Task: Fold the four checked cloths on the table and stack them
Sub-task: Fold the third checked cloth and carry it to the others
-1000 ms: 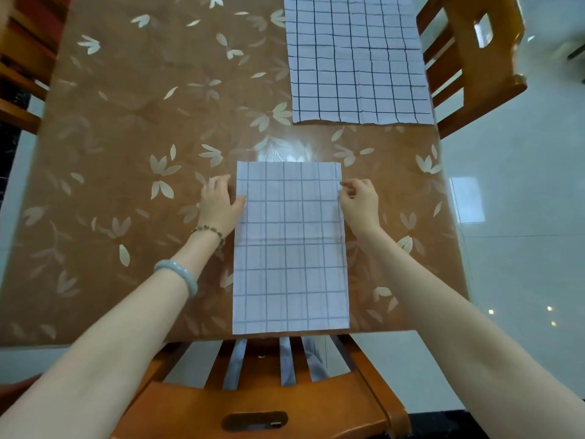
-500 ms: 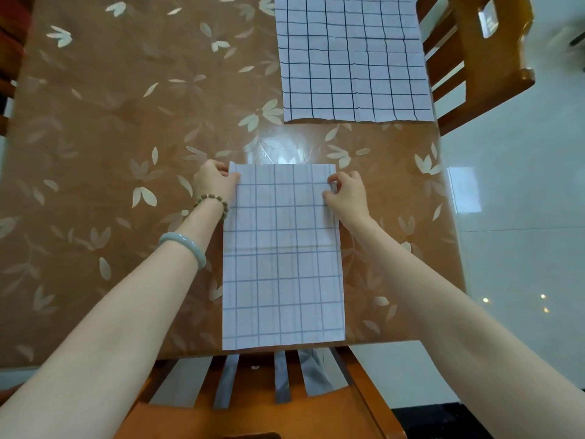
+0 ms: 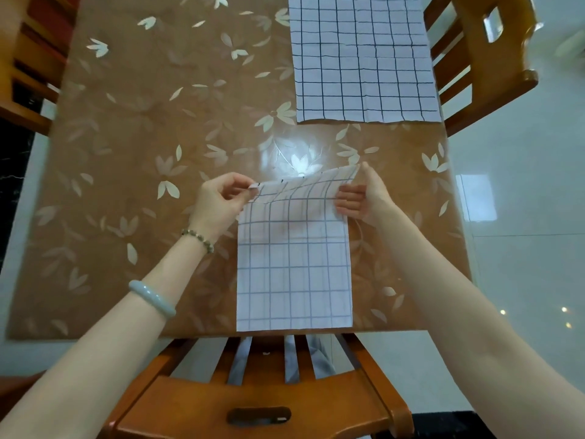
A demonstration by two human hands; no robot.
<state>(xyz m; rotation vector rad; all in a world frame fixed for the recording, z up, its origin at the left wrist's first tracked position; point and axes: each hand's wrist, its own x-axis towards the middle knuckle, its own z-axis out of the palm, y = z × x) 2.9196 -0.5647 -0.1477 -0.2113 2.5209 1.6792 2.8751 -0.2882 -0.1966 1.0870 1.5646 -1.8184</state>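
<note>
A white checked cloth, folded into a long strip, lies at the near edge of the table and reaches from the edge toward the middle. My left hand pinches its far left corner and my right hand pinches its far right corner. Both corners are raised off the table, so the far end curls up. A pile of unfolded checked cloths lies flat at the far right of the table; how many it holds cannot be told.
The table has a brown leaf-patterned cover. A wooden chair back stands right below the near edge. Another wooden chair is at the far right, and wooden furniture at the far left.
Both hands slid from the cloth's sides up to its far corners, closed on them and lifted the far end off the table.
</note>
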